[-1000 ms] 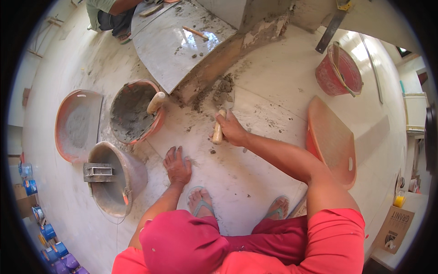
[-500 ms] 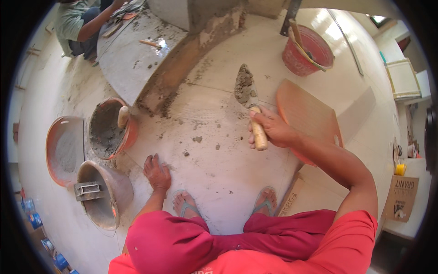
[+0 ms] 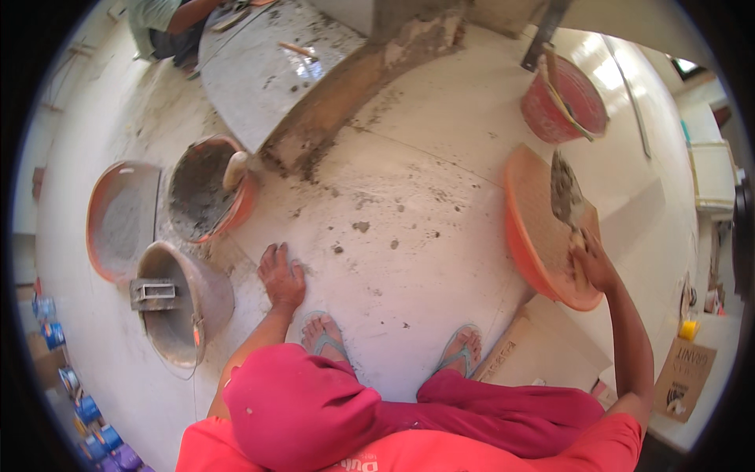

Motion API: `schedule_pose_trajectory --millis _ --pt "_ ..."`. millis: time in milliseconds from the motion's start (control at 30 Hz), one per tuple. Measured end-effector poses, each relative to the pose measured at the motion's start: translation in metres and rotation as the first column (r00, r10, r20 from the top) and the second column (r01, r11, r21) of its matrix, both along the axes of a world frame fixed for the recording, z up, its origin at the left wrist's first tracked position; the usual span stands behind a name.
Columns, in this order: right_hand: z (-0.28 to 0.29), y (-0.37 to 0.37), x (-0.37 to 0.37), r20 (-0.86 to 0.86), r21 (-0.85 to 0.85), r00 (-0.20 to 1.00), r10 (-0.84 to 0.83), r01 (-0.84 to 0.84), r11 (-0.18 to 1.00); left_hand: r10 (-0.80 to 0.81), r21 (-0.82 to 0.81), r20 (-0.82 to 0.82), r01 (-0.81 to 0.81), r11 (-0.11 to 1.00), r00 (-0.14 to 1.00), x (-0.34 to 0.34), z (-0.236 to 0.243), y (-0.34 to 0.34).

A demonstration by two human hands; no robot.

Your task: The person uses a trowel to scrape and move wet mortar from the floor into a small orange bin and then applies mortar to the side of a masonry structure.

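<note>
My right hand [image 3: 591,263] is wrapped round the wooden handle of a trowel [image 3: 568,189], whose blade carries grey mortar. The blade is above an orange basin [image 3: 523,224], which shows its outer wall on the left and a dusty inner face. Whether the blade touches it, I cannot tell. My left hand [image 3: 281,277] is open, palm down with fingers spread, by the floor near my left foot and holding nothing. Beyond it an orange bucket [image 3: 250,197] holds grey mortar, and a pale rounded handle [image 3: 234,169] sticks up at its rim.
Left of me are a pale bucket [image 3: 216,295] with a metal tool across its rim and an orange basin of grey powder [image 3: 96,236]. A red bucket [image 3: 546,110] stands far right. Mortar crumbs dot the tiles. Another person [image 3: 161,23] crouches by a grey slab [image 3: 259,63].
My right hand has carried the loaded trowel rightward, from above the middle floor to the orange basin. That basin now appears more tilted. My left hand stays low, its fingers more spread. The view has shifted.
</note>
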State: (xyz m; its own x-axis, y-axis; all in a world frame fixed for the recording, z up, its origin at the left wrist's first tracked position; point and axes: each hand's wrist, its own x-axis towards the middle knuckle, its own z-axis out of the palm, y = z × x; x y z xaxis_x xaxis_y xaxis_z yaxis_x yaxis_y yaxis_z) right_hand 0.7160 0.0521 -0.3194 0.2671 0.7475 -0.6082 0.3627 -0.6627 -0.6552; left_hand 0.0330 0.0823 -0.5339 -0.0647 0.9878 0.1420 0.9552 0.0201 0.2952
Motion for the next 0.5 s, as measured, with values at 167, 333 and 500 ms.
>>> schedule_pose_trajectory --millis 167,333,500 --pt "-0.027 -0.008 0.038 0.692 0.144 0.642 0.329 -0.57 0.809 0.0 0.039 0.03 -0.001 0.999 1.0 0.007 0.001 0.002" --pt "-0.016 0.058 -0.028 0.763 0.263 0.613 0.204 -0.583 0.769 0.026 -0.013 0.031 -0.026 1.0 0.999 0.006 0.007 0.0" --pt "-0.014 0.108 -0.153 0.392 0.057 0.452 0.801 -0.881 0.469 0.023 -0.004 0.058 -0.023 1.0 0.998 0.004 0.01 -0.002"
